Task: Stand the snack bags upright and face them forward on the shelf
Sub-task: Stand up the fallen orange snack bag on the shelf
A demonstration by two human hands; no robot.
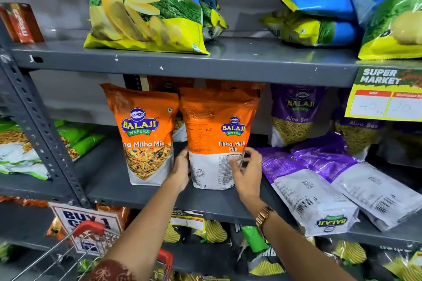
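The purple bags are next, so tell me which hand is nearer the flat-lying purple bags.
Right. The right hand is on the right edge of the orange bag, just beside the lying purple bags. The left hand is on that bag's far, left edge.

Both bare forearms are reaching forward and up, the left hand (180, 172) lying flat with fingers extended upward, while the right hand (247, 173), a gold watch on its wrist, is curling its fingers in a loose pinch.
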